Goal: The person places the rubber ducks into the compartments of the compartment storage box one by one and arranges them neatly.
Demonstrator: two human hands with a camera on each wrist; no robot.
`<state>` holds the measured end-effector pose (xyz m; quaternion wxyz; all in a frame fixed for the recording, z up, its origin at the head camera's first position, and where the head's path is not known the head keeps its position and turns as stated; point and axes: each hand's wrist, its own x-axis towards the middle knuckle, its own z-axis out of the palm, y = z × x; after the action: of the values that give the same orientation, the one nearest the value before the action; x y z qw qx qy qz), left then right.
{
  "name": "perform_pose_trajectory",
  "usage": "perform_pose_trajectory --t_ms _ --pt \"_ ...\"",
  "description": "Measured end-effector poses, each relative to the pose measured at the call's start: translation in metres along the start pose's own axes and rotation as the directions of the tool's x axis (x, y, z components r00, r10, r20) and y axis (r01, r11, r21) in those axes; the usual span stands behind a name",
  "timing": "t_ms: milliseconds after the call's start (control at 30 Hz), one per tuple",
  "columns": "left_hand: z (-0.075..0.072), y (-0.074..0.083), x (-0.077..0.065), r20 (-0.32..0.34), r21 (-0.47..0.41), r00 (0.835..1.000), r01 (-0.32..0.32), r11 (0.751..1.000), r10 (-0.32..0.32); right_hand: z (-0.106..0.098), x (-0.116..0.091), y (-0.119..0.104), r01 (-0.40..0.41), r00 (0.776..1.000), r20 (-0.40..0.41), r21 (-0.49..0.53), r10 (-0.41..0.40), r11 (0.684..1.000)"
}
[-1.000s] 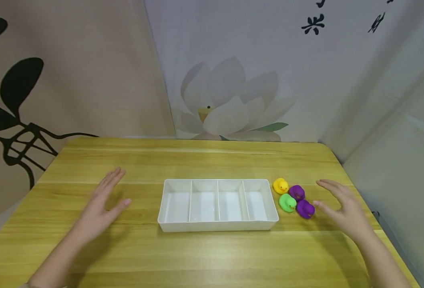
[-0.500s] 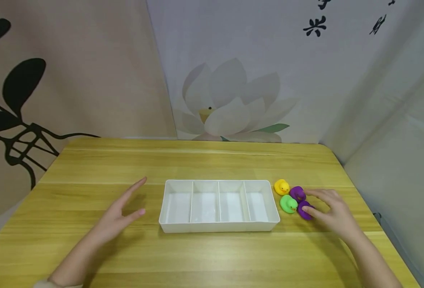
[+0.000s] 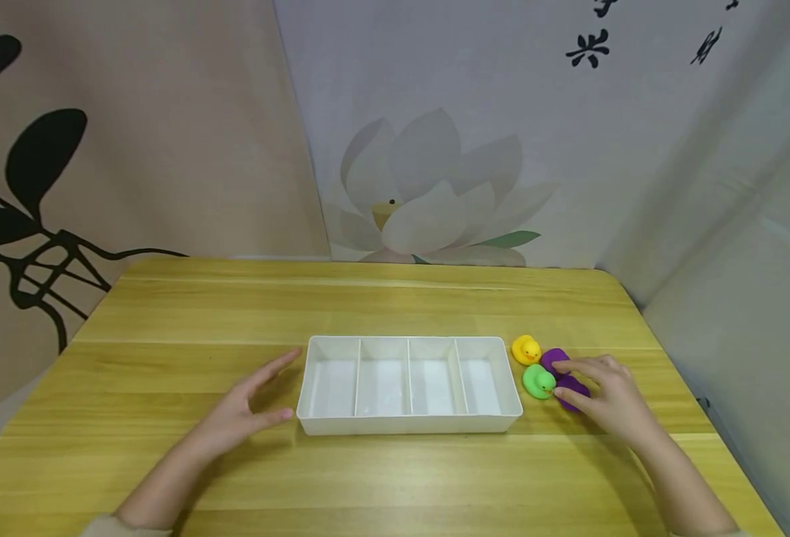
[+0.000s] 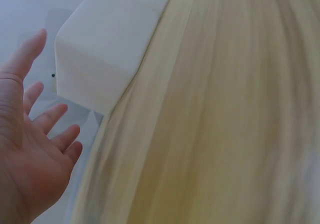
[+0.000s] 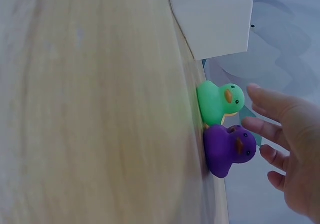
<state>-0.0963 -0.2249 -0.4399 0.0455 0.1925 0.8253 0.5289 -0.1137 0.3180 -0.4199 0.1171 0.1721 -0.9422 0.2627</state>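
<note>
Right hand (image 3: 608, 399): released; fingers extended, thumb apart, nothing enclosed. Directly beneath thumb and index finger stands a purple rubber toy duck (image 5: 220, 151); contact by a fingertip cannot be confirmed. A second purple rubber toy duck (image 3: 553, 358) sits just beyond it, partly covered by the index fingertip. Just past the thumb tip, on the palm's side, is a light-green rubber toy duck (image 3: 537, 381). Farthest of the four from this hand is a yellow rubber toy duck (image 3: 524, 348).

Left hand (image 3: 239, 418): released; fingers straight, thumb spread. Just ahead of its fingertips lies a white rectangular plastic tray (image 3: 410, 426) with four compartments; index-finger contact cannot be determined. All four ducks stand outside the tray, between its far end and the right hand, on a yellow-brown wood-grain table (image 3: 395, 485) extending beneath both hands.
</note>
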Motion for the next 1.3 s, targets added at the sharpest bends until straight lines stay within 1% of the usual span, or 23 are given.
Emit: perform_pose_trajectory --t_ms 167,267,467,667,833,933,1067,1300 --pt "0.006 -0.004 0.001 0.03 -0.062 1.0 -0.003 0.998 0.004 0.004 0.003 0.001 0.011 1.0 0.004 -0.014 -0.011 1.0" --pt "0.009 -0.006 0.002 0.034 -0.095 0.999 -0.005 0.995 0.008 0.006 0.006 0.0 0.006 1.0 0.018 -0.024 -0.006 1.0" --pt "0.01 -0.008 0.002 0.028 -0.106 1.0 0.0 0.994 0.004 0.009 0.008 -0.001 -0.008 0.999 0.034 -0.033 0.009 0.999" --pt "0.011 -0.009 0.001 0.028 -0.122 1.0 0.005 0.993 -0.002 0.012 0.009 0.0 0.003 1.0 0.028 -0.027 -0.002 1.0" --pt "0.013 -0.011 0.001 0.031 -0.159 0.999 -0.01 0.987 0.015 0.013 0.009 -0.001 -0.007 1.0 0.026 -0.012 0.008 1.0" --pt "0.014 -0.012 0.002 0.032 -0.182 0.999 -0.021 0.983 0.028 0.013 0.009 -0.003 -0.001 1.0 0.005 -0.004 0.001 1.0" --pt "0.014 -0.013 0.002 0.032 -0.186 0.999 -0.022 0.982 0.029 0.009 0.01 -0.006 0.018 0.999 -0.031 0.009 -0.017 1.0" --pt "0.015 -0.014 0.002 0.036 -0.2 0.999 -0.018 0.98 0.026 0.001 0.009 -0.017 0.017 0.995 -0.098 0.039 -0.014 0.999"
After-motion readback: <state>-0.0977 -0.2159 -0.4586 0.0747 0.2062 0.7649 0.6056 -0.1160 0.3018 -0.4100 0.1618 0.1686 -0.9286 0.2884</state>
